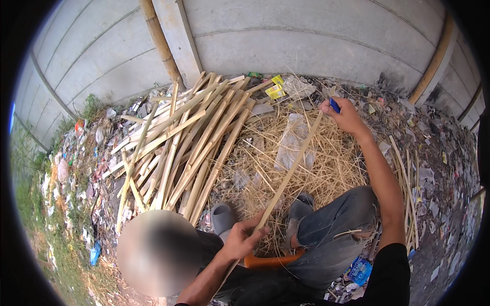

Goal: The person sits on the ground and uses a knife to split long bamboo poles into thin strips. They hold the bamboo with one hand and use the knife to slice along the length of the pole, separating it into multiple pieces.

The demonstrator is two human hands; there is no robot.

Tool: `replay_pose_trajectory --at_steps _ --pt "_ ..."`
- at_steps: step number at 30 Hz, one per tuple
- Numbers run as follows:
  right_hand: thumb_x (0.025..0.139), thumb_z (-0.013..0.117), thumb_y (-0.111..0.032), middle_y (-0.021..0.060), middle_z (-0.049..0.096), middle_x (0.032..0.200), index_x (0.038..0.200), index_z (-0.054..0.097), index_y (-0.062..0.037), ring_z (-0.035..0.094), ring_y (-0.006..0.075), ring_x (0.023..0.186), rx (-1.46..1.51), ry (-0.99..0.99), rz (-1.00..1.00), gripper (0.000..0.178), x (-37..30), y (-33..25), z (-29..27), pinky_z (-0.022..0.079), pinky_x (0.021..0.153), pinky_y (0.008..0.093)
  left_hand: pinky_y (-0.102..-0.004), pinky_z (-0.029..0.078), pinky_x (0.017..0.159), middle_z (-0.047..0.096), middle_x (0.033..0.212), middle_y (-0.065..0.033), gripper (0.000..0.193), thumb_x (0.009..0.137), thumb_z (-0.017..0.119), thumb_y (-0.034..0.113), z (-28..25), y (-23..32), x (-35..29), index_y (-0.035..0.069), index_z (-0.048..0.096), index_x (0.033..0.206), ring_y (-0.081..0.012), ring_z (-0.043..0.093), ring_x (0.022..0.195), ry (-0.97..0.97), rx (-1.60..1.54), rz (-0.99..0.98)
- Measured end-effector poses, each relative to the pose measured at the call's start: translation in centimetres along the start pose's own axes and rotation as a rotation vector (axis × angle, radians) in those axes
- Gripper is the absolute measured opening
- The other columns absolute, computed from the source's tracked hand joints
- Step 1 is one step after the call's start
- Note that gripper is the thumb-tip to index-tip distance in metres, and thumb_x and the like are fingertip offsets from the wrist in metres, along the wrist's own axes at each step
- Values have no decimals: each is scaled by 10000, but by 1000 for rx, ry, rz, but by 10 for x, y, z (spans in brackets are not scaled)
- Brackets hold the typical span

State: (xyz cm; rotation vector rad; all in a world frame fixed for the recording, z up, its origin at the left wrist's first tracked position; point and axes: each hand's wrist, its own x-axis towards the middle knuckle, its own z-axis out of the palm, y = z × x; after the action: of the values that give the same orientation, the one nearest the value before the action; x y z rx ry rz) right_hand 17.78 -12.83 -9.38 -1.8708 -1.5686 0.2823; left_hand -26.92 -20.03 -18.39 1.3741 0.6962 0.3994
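A long pale bamboo strip [289, 179] runs slantwise between my hands, from low centre up to the right. My left hand [242, 238] is closed round its lower part, near my lap. At the strip's upper end, my right hand [344, 117] grips a blue-handled knife [334, 105]; its short blade points up beyond the fingers. The knife sits right beside the strip, but whether the edge touches it cannot be made out. Thin straw-like bamboo shavings [332, 163] cover the ground beneath the strip.
A big pile of split bamboo pieces [178, 143] lies at the left. Several thin strips [408, 194] lie at the right. A concrete wall [306, 38] closes off the back. An orange curved piece [270, 260] shows by my legs. A blurred disc covers the lower left.
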Motion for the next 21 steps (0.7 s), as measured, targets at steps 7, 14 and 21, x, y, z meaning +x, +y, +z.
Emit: replay_pose_trajectory --at_steps 7,14,21 --pt "806 854 -174 95 744 999 1082 716 -7 714 201 887 -105 -26 -333 352 -4 4 1 553 825 351 -323 421 1077 450 1556 -226 490 990 663 149 1 0 2 -99 544 1394 -168 492 1306 6 -10 -56" --pt "848 825 -154 89 763 962 1005 742 -6 720 182 886 160 -97 -108 231 -2 9 1 559 840 342 -317 423 1073 425 1572 -226 468 991 667 156 -2 -6 2 -107 566 1364 -156 499 1291 -13 5 -7" --pt "982 691 -196 75 731 813 943 644 -17 704 155 796 262 317 49 189 7 35 -5 524 759 323 -299 456 993 524 1471 -221 472 1003 657 179 5 -5 3 -103 563 1369 -143 566 1175 -11 19 41"
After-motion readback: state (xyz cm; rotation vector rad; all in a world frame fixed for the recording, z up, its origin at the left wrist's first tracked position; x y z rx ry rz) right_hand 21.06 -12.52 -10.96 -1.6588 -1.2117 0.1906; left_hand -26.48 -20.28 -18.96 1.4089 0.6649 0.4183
